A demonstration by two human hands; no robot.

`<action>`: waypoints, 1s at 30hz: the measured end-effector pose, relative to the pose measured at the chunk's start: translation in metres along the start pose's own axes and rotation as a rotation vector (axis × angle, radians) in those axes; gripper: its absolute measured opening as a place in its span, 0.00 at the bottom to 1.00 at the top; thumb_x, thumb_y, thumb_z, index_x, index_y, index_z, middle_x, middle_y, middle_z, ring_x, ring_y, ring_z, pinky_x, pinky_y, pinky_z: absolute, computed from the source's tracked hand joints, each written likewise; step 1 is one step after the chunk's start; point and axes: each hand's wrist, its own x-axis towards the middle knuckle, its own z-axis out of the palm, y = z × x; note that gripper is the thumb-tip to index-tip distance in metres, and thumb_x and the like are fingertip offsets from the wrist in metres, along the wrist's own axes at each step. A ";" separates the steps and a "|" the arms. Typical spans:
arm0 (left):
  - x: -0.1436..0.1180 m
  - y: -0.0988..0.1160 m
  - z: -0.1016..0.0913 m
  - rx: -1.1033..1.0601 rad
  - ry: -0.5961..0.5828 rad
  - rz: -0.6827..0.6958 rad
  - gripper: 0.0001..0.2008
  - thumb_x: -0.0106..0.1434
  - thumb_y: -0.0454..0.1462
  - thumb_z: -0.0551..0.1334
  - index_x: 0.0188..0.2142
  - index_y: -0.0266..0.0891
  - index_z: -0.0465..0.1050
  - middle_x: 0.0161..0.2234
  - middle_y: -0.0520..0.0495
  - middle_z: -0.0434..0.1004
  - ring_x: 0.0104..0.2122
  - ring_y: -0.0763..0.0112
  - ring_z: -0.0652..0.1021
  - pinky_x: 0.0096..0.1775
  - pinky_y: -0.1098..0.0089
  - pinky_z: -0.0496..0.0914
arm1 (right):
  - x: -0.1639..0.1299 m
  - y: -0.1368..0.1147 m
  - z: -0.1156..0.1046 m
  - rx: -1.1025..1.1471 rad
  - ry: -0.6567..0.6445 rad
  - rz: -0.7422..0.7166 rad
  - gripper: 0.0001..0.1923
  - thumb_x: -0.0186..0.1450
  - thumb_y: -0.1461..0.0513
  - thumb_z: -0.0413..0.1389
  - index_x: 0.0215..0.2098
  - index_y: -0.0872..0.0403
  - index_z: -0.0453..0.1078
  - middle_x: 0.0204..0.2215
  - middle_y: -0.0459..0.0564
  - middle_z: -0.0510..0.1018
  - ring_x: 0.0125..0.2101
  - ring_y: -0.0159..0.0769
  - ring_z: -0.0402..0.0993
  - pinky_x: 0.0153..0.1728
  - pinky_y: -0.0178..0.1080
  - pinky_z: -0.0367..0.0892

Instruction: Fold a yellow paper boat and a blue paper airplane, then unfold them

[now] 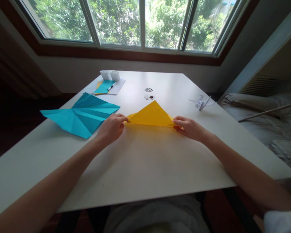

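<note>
A yellow sheet of paper [151,115], folded into a triangle with its peak pointing away from me, is between my hands over the table. My left hand [113,127] pinches its left corner. At the right corner my right hand [188,127] has thumb and fingers closed on the paper. Left of my left hand lies a creased blue sheet of paper [83,115], partly unfolded, its near right edge close behind my wrist. A white folded paper bird [200,103] rests on the table beyond my right hand.
The white table [145,168] stands before the window. At its far left are two small white containers [115,76], flat blue paper [104,86], white and yellow sheets, and a pen [112,86]. Two round discs [149,97] sit mid-table; a cushioned seat [276,119] is to the right.
</note>
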 end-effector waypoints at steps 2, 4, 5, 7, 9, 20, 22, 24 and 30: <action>0.000 -0.001 -0.001 -0.039 -0.002 0.030 0.18 0.57 0.30 0.48 0.36 0.39 0.76 0.40 0.45 0.76 0.41 0.63 0.73 0.44 0.67 0.67 | -0.001 -0.007 0.001 -0.085 -0.059 -0.079 0.13 0.63 0.67 0.45 0.42 0.54 0.68 0.44 0.53 0.71 0.37 0.35 0.71 0.38 0.36 0.65; 0.000 0.000 -0.003 -0.090 -0.028 0.060 0.18 0.57 0.32 0.48 0.34 0.39 0.77 0.38 0.46 0.77 0.40 0.64 0.73 0.43 0.68 0.67 | -0.001 -0.014 0.003 -0.150 -0.114 -0.119 0.15 0.63 0.67 0.46 0.44 0.52 0.68 0.45 0.52 0.71 0.38 0.36 0.71 0.40 0.38 0.65; 0.000 0.001 -0.005 -0.125 -0.058 0.076 0.17 0.58 0.33 0.48 0.34 0.40 0.77 0.38 0.46 0.78 0.39 0.65 0.74 0.42 0.69 0.67 | -0.001 -0.017 0.004 -0.167 -0.137 -0.129 0.15 0.63 0.67 0.46 0.45 0.52 0.68 0.46 0.52 0.71 0.38 0.36 0.71 0.40 0.39 0.65; -0.001 0.005 -0.010 -0.192 -0.157 0.111 0.17 0.59 0.36 0.49 0.35 0.40 0.77 0.37 0.47 0.78 0.37 0.66 0.75 0.39 0.71 0.68 | 0.000 -0.023 0.005 -0.160 -0.177 -0.146 0.15 0.63 0.66 0.47 0.46 0.52 0.68 0.46 0.52 0.71 0.40 0.37 0.71 0.41 0.39 0.65; -0.002 0.011 -0.014 -0.208 -0.273 0.150 0.16 0.60 0.38 0.49 0.37 0.41 0.76 0.38 0.48 0.78 0.36 0.67 0.75 0.37 0.72 0.68 | 0.002 -0.028 0.004 -0.091 -0.214 -0.180 0.14 0.62 0.62 0.50 0.46 0.52 0.69 0.45 0.53 0.73 0.42 0.38 0.69 0.42 0.40 0.64; -0.008 0.018 -0.005 0.097 -0.330 0.198 0.29 0.58 0.57 0.50 0.51 0.45 0.67 0.52 0.43 0.69 0.53 0.53 0.65 0.52 0.53 0.56 | 0.007 -0.053 0.006 0.053 -0.229 -0.280 0.19 0.64 0.51 0.48 0.43 0.53 0.72 0.41 0.50 0.77 0.45 0.40 0.65 0.45 0.41 0.61; -0.009 0.013 -0.001 0.076 -0.392 0.219 0.31 0.57 0.58 0.50 0.56 0.49 0.61 0.57 0.44 0.61 0.57 0.52 0.59 0.55 0.51 0.51 | 0.006 -0.046 0.006 -0.031 -0.183 -0.254 0.17 0.65 0.53 0.47 0.42 0.53 0.72 0.41 0.50 0.77 0.45 0.42 0.65 0.46 0.44 0.60; -0.009 0.008 0.001 0.048 -0.461 0.241 0.30 0.58 0.58 0.49 0.58 0.54 0.56 0.61 0.45 0.53 0.60 0.53 0.54 0.56 0.52 0.49 | 0.005 -0.032 0.005 -0.090 -0.128 -0.187 0.15 0.66 0.56 0.46 0.41 0.53 0.72 0.42 0.51 0.77 0.46 0.43 0.65 0.47 0.45 0.59; -0.006 -0.005 0.002 0.060 -0.462 0.201 0.29 0.60 0.56 0.49 0.59 0.54 0.54 0.62 0.44 0.52 0.60 0.54 0.54 0.56 0.55 0.50 | -0.002 0.012 0.001 -0.014 -0.208 0.064 0.20 0.61 0.52 0.53 0.47 0.52 0.69 0.45 0.53 0.73 0.45 0.43 0.68 0.44 0.43 0.62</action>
